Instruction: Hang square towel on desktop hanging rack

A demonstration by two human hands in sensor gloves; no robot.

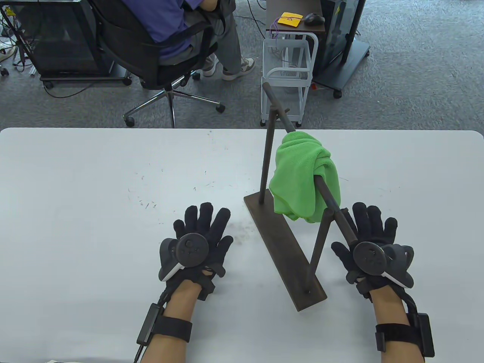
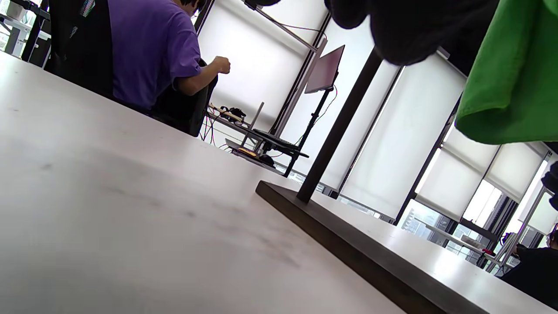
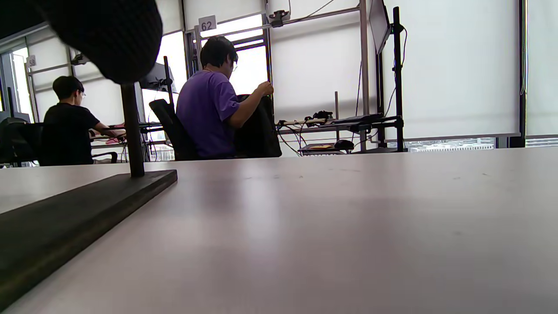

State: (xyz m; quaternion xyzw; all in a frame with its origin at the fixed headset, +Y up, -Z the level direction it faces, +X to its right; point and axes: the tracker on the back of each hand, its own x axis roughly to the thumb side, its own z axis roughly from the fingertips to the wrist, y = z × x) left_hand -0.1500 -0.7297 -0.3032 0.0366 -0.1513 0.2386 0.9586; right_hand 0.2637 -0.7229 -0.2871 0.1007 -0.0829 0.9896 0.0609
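The left hand point(image 1: 196, 242) lies flat on the white table point(image 1: 94, 181), palm down, with the fingers spread apart and holding nothing. It is to the left of the rack's base and does not touch it. The right hand point(image 1: 372, 245) is also flat on the table on the other side of the rack, fingers spread and empty. From the table view the near end of the rack's top bar passes over this hand, near its thumb side; I cannot tell if the bar touches the glove.

The desktop hanging rack point(image 1: 283, 242) stands between the two hands. Its dark flat base lies slanted on the table, and two thin posts carry a long bar which runs from the far side toward the right hand. The green square towel point(image 1: 302, 177) hangs over the middle of this bar, bunched and folded, not spread out. Its lower edge hangs above the far part of the base. In the left wrist view one corner of the towel point(image 2: 510, 78) is seen at the upper right, beside the far post.

Behind the table, on the grey carpet, a person in a purple shirt point(image 1: 166, 22) sits on a black office chair point(image 1: 159, 72). A white wire trolley point(image 1: 289, 64) stands just behind the far end of the rack, and a dark desk with a yellow pad point(image 1: 290, 19) and a mouse point(image 1: 314, 18) is behind it.
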